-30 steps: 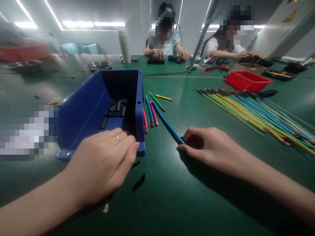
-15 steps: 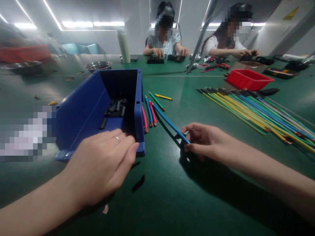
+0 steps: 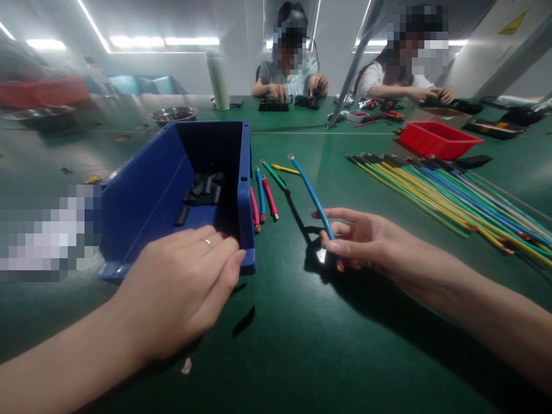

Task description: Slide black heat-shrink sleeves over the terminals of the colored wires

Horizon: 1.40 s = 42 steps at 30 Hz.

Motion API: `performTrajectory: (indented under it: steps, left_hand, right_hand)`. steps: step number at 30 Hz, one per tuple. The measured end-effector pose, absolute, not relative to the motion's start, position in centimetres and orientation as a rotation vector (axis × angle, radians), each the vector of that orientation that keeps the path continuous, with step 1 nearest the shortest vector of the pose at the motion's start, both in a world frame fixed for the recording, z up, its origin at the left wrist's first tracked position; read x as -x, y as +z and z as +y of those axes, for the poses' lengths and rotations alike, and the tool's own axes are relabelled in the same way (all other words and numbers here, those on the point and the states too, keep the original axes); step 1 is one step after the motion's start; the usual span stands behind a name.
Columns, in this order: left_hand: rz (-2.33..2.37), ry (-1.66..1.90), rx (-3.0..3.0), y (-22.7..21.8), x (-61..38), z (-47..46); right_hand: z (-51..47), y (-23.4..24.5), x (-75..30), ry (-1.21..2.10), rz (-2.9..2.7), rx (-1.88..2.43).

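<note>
My right hand pinches a short blue cable near its lower end, between thumb and fingers. The cable slants up and away over the table, a metal lug at its far tip and bare copper strands below my thumb. My left hand, a ring on one finger, is curled over the front rim of a blue plastic bin; its fingertips are hidden. Inside the bin lie several black sleeve pieces. Short pink, blue, green and yellow cables lie right of the bin.
A row of long yellow, green and blue cables lies at right, below a red tray. Black scraps lie near the bin. A metal bowl and pale bottle stand farther back. Two people work across the table.
My right hand has lifted the blue cable away from the short cables and swung it more upright, so both its ends now show. My left hand stays at the bin.
</note>
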State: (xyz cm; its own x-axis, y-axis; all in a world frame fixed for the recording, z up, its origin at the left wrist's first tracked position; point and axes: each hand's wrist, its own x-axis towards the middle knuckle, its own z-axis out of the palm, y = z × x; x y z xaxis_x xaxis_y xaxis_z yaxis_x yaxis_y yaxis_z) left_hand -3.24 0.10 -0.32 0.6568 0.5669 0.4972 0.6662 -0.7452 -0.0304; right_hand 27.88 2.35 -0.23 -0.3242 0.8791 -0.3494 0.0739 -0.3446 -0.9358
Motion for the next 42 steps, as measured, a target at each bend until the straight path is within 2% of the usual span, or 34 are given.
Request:
performTrajectory:
  steps: [13, 19, 38, 42]
  left_hand:
    - [-0.982, -0.598, 2.654, 0.4, 3.3, 0.1]
    - [-0.973, -0.688, 2.807, 1.0, 3.6, 0.6]
    - [-0.804, -0.700, 2.628, -1.9, 3.6, 1.3]
    - [-0.802, -0.705, 2.633, -1.9, 3.4, 1.2]
  right_hand:
    - [1.7, 0.1, -26.4, 1.600, -1.370, 1.210]
    - [1.7, 0.0, -26.5, 1.600, -1.445, 1.133]
    - [1.5, -0.2, -26.7, 1.625, -1.446, 1.017]
    - [1.5, -0.2, -26.8, 1.520, -1.485, 1.043]
